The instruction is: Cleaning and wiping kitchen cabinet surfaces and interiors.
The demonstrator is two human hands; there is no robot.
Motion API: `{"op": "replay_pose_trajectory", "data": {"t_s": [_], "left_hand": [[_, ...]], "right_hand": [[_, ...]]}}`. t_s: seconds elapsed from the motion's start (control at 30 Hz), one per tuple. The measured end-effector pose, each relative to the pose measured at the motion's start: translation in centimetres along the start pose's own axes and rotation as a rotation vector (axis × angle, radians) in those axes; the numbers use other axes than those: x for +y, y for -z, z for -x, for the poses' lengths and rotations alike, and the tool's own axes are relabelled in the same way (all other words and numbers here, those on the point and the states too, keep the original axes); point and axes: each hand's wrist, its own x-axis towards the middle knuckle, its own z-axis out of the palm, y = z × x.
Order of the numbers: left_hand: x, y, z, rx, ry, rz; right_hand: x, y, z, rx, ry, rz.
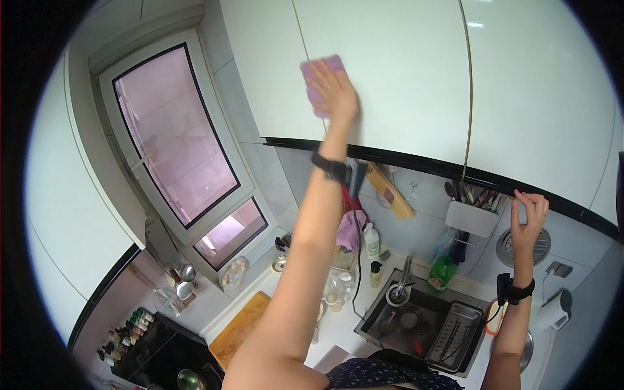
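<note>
My left hand (pixel 339 95) is spread flat over a purple cleaning cloth (pixel 312 73), pressing it to a glossy white wall cabinet door (pixel 390 73). The cloth lies across the narrow vertical seam between two doors, and the hand is slightly blurred. Lower on the right, my right hand (pixel 529 214) is raised to the black trim (pixel 424 163) along the cabinet's bottom edge. Its fingertips are at the trim, with the fingers partly bent and nothing seen in them. Both wrists wear black bands with a cable.
Below is a sink (pixel 409 321) with a faucet (pixel 404 275) and a metal drain tray (pixel 453 336). A utensil holder (pixel 472 217) and a green bottle (pixel 442 268) are near the wall. A wooden cutting board (pixel 239 329), stove (pixel 165 356), window (pixel 175 131) and electric kettle (pixel 555 309) surround the counter.
</note>
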Motion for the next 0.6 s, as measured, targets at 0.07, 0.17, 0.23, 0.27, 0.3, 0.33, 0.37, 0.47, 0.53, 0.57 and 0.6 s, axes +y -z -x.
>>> {"op": "replay_pose_trajectory", "data": {"t_s": [0.07,0.17,0.23,0.27,0.3,0.33,0.37,0.47,0.53,0.57,0.6], "left_hand": [[1.3,-1.9,4.8,0.014,0.008,-0.031],[5.2,-3.8,10.7,-0.029,-0.088,-0.077],[8.4,-5.2,13.9,-0.052,-0.215,-0.079],[9.9,-5.7,15.0,-0.067,-0.264,-0.093],[10.9,-6.0,16.1,-0.082,-0.311,-0.113],[11.3,-6.4,17.1,-0.064,-0.383,-0.098],[11.4,-6.5,18.0,-0.086,-0.409,-0.036],[9.6,-6.9,19.9,-0.086,-0.448,-0.048],[8.3,-6.6,20.2,-0.105,-0.467,-0.132],[7.7,-6.6,19.9,-0.108,-0.462,-0.126],[6.8,-6.0,19.2,-0.086,-0.439,-0.158]], "right_hand": [[0.2,-0.1,0.1,0.018,0.012,0.011],[0.5,-0.5,0.3,0.02,0.015,0.015],[0.6,-0.4,0.2,0.02,0.03,0.024],[0.6,-0.3,0.2,0.021,0.039,0.031],[0.4,-0.3,0.3,0.012,0.04,0.027],[0.4,-0.2,0.2,0.005,0.021,0.026],[0.3,-0.1,0.2,-0.002,0.003,0.025],[0.9,-0.1,0.4,-0.004,0.034,0.035],[1.5,0.0,0.5,-0.012,0.052,0.038],[1.7,0.1,0.5,-0.016,0.068,0.037],[1.4,0.1,0.5,-0.025,0.07,0.033]]}}
